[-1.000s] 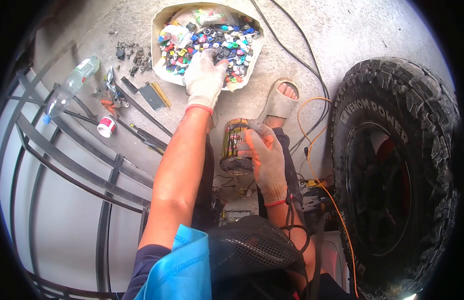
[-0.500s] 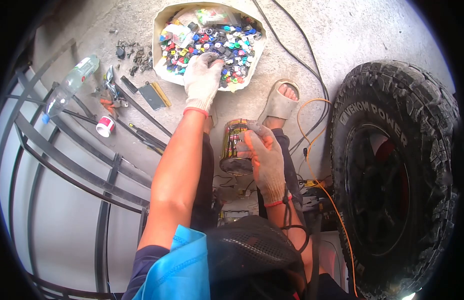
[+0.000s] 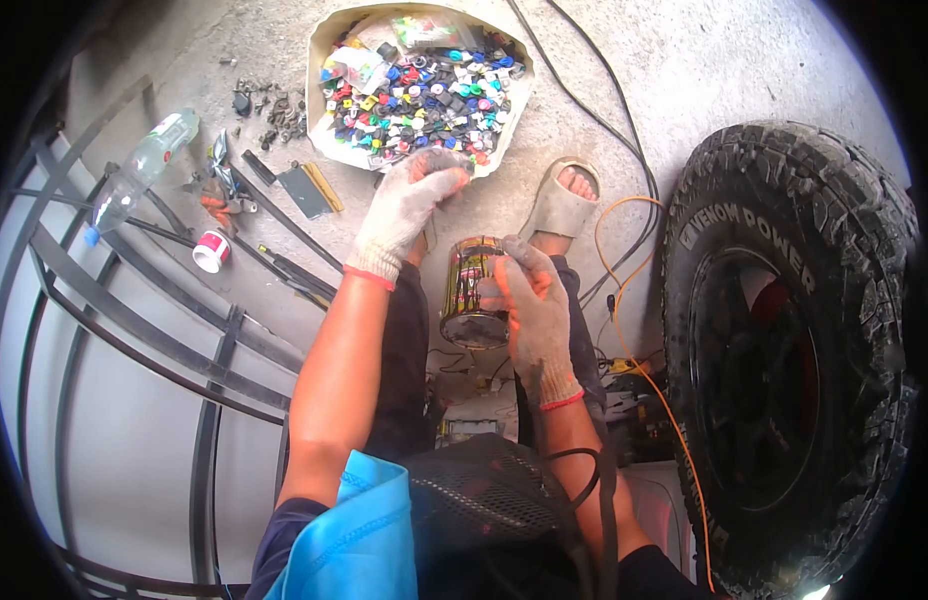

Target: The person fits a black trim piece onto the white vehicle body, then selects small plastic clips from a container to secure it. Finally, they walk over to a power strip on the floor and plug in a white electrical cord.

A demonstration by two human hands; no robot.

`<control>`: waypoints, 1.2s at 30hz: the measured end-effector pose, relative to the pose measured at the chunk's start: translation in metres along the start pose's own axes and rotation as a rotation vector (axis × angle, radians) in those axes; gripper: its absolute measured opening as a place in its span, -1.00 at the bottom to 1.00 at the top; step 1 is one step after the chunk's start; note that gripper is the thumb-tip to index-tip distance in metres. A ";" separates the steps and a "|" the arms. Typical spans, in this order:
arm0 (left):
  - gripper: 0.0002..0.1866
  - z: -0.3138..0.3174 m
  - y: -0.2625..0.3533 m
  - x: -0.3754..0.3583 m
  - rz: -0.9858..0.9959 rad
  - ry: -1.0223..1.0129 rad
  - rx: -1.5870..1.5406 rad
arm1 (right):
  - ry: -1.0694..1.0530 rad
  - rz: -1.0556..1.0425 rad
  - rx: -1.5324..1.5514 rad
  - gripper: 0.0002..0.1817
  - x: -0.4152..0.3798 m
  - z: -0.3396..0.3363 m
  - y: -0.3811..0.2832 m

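Note:
My left hand (image 3: 409, 210), in a pale work glove with a red cuff edge, is at the near rim of a cream basin (image 3: 322, 140). Its fingertips are pinched together, and what lies between them is hidden. Small colourful plastic clips (image 3: 424, 105) fill the basin, along with some clear plastic bags. Between my legs is a tin can (image 3: 466, 285) with a worn yellow and black label. My right hand (image 3: 534, 325), gloved too, overlaps the can's right side with fingers curled in. I cannot tell what those fingers hold.
Dark small parts (image 3: 279, 115), a plastic bottle (image 3: 144, 170) and a red and white cup (image 3: 212, 252) are on the left, near a black metal frame (image 3: 216, 400). A large tyre (image 3: 784, 210) stands right, beside an orange cord (image 3: 652, 375) and black cables (image 3: 624, 120).
My left hand has drawn back from among the clips to the basin's near rim, toward me and slightly right. My right hand has shifted slightly beside the can.

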State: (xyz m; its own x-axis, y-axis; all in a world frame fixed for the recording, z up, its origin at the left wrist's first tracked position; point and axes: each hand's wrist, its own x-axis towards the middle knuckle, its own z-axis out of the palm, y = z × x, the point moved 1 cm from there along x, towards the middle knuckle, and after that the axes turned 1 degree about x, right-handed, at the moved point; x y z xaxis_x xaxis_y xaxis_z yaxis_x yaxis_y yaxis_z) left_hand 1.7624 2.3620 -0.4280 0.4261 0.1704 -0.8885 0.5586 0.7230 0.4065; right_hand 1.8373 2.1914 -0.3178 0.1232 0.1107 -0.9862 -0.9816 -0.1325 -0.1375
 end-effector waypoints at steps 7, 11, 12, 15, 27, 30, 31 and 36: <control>-0.70 -0.002 -0.006 -0.002 -0.047 0.046 -0.092 | 0.030 -0.045 -0.046 -0.60 -0.002 0.005 -0.003; -0.68 -0.003 0.014 0.016 -0.009 0.232 0.615 | 0.028 -0.003 -0.059 -0.64 -0.004 0.005 -0.007; -0.67 -0.005 0.013 0.025 0.113 0.355 0.770 | 0.027 -0.004 -0.059 -0.64 -0.003 0.005 -0.006; -0.61 -0.001 0.028 0.044 0.354 0.512 1.051 | 0.026 0.004 -0.036 -0.66 -0.001 0.003 -0.004; -0.42 0.039 0.030 0.047 0.580 0.230 1.640 | -0.017 -0.016 -0.054 -0.66 -0.004 0.001 -0.008; -0.44 0.035 0.025 0.035 0.521 0.210 1.647 | -0.027 0.011 -0.042 -0.66 -0.003 0.000 -0.008; -0.44 0.032 0.022 0.033 0.509 0.210 1.656 | -0.025 0.008 -0.034 -0.66 -0.003 0.000 -0.010; -0.47 0.028 0.016 0.026 0.494 0.209 1.601 | -0.038 0.014 -0.019 -0.66 -0.002 -0.003 -0.010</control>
State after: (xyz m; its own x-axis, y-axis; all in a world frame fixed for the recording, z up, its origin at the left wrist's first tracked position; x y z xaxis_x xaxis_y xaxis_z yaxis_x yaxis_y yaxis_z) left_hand 1.8022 2.3598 -0.4386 0.7465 0.3309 -0.5772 0.5751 -0.7572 0.3098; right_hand 1.8474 2.1894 -0.3144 0.1038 0.1462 -0.9838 -0.9802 -0.1529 -0.1261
